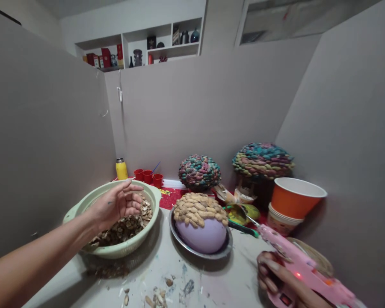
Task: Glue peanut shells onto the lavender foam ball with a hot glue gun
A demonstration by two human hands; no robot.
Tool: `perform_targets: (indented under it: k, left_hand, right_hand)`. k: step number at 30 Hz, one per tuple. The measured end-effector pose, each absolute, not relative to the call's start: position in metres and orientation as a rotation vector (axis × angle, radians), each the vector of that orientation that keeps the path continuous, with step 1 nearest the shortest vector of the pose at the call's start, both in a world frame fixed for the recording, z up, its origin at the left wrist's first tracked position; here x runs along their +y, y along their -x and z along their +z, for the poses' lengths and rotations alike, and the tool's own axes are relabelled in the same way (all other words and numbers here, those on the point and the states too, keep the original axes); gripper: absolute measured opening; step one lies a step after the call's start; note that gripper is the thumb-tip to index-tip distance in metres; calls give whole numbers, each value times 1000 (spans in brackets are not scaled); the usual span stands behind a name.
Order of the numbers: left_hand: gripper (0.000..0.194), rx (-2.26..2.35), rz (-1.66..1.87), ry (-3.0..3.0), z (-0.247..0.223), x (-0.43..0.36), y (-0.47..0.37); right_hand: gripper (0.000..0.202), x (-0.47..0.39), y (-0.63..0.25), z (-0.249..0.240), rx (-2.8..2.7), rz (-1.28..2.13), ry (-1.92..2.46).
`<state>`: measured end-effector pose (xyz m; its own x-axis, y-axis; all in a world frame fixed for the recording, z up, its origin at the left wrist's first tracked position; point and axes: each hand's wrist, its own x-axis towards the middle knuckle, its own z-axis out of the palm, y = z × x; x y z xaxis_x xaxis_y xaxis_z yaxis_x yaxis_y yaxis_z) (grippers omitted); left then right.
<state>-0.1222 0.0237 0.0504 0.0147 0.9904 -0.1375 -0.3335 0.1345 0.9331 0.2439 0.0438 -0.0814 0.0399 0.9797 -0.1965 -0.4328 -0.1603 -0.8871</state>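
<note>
My left hand [119, 204] is over a pale green basin [128, 248] of peanut shells [146, 211], palm turned inward. Its fingers are loosely bent and apart, with nothing visible in them. My right hand [280, 273] grips a pink hot glue gun [295, 254] with a small red light lit; its nozzle points up and left. Between the hands, a lilac balloon [201, 235] rests in a metal bowl [216, 256]. Peanut shells [199, 207] cover the balloon's top in overlapping rows, while its lower part is bare. The nozzle is apart from the balloon.
Behind stand two colourful shell-covered domes [199, 171], red cups [147, 176] and a yellow bottle [121, 169]. An orange paper bucket [295, 201] is at the right, near a green-handled tool [244, 229]. Loose shell bits [157, 298] lie at the front. Grey partitions enclose the table.
</note>
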Motion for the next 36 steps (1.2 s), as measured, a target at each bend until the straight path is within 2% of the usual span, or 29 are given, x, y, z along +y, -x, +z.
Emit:
perform_targets:
  k: [7,14,23,30,36]
  left_hand:
    - [31,789,1183,-875,46,4,53]
    - [25,640,1079,-769,20,0,-20]
    - [14,607,1191,-663,9,-9,-55]
    - [27,772,1272,-998,-9,1,-45]
    - [35,855,1110,-1098,-35,6,-51]
  right_hand:
    - [35,24,-233,-65,-852,1461,789]
    - [47,-2,-212,-79,-1008,1559,726]
    - [30,-16,-211,-55,-1180,1373,710]
    - [44,-1,-217,-65,-990,1399,719]
    - [49,4,-217,-60,-872,1467,702]
